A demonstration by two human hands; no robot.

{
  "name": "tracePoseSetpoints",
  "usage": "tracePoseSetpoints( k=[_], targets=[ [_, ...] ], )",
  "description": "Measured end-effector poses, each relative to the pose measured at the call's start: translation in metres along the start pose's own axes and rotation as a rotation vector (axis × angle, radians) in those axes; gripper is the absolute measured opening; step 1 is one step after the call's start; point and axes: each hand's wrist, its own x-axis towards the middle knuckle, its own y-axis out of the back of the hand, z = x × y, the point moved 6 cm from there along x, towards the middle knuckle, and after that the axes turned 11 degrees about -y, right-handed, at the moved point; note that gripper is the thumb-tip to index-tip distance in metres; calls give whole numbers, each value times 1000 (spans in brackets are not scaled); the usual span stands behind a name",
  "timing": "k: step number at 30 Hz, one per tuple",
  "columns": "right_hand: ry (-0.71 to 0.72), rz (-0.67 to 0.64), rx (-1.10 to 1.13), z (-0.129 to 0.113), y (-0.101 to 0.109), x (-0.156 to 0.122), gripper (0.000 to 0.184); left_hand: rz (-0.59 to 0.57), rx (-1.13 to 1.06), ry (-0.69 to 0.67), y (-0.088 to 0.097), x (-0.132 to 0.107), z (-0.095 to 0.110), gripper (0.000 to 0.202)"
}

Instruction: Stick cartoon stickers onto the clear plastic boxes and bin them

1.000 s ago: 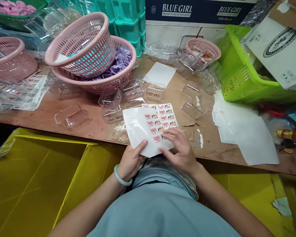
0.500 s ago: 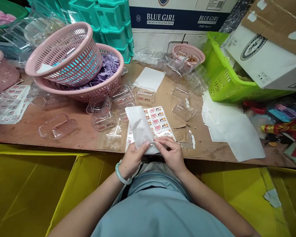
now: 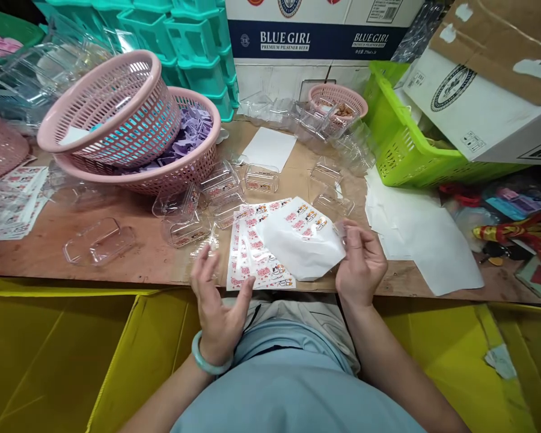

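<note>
My right hand (image 3: 362,262) pinches the edge of a white backing sheet (image 3: 304,242) with a few cat stickers on it, held over the table's front edge. Under it lie sticker sheets (image 3: 252,255) with red and cat prints, flat on the wooden table (image 3: 153,258). My left hand (image 3: 216,300) hovers open beside the sheets, palm turned inward, fingers spread, holding nothing; a pale green bangle circles its wrist. Several small clear plastic boxes (image 3: 219,186) stand just behind the sheets.
Two nested pink baskets (image 3: 117,114) with purple pieces sit back left. A green crate (image 3: 406,150), white paper sheets (image 3: 415,234) and a cardboard box (image 3: 487,96) are at the right. Teal crates (image 3: 189,42) and a beer carton (image 3: 315,36) stand behind. Yellow cartons (image 3: 49,355) flank my lap.
The white sheet has been pulled to the right in my right hand, uncovering the sticker sheets. My left hand has let go and opened.
</note>
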Motion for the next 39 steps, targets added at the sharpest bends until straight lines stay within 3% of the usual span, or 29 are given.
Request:
tracePoseSetpoints(
  k=[1,3,6,8,9,11,13,15,18,20,23,26,28,30,33,36,39],
  targets=[
    [85,-10,-70,-7,-5,-4,13,-89,20,-84,-9,2,8,45],
    [114,-56,-142,-6,-15,-8,15,-409,-39,-178,-41,4,17,27],
    [-220,-56,-3,26,-12,5,24,-846,38,-322,-84,-2,13,38],
    [-436,16,142,45,1,17,30,-1018,157,-391,-97,-5,3,41],
    [-453,68,184,48,11,23,31,-1064,170,-399,-99,-5,0,38],
    [-271,153,140,34,29,30,27,-1033,99,-352,-97,1,0,33],
    [69,119,-96,6,33,23,16,-878,-78,-192,-94,13,7,32],
    [410,-65,-423,-15,15,2,10,-754,-362,82,-102,21,14,35],
    [709,-321,-741,-18,-11,-27,29,-665,-788,501,-128,20,18,37],
    [693,-399,-784,-13,-14,-30,43,-574,-877,650,-140,22,11,34],
    [354,-343,-581,-2,-1,-7,66,-510,-786,667,-147,29,-7,28],
    [-157,-349,-262,24,12,20,49,-690,-705,503,-162,40,-9,29],
    [-345,-380,-148,35,14,34,32,-786,-599,343,-174,51,-9,30],
    [-302,-261,-99,34,24,53,26,-744,-404,171,-182,70,-12,31],
    [7,-105,-237,18,33,81,36,-659,-111,-46,-189,94,-21,31],
    [206,-246,-622,18,17,101,84,-721,-23,-72,-194,99,-36,30],
    [186,-397,-781,28,4,114,99,-732,-123,49,-190,94,-47,41]
  ],
)
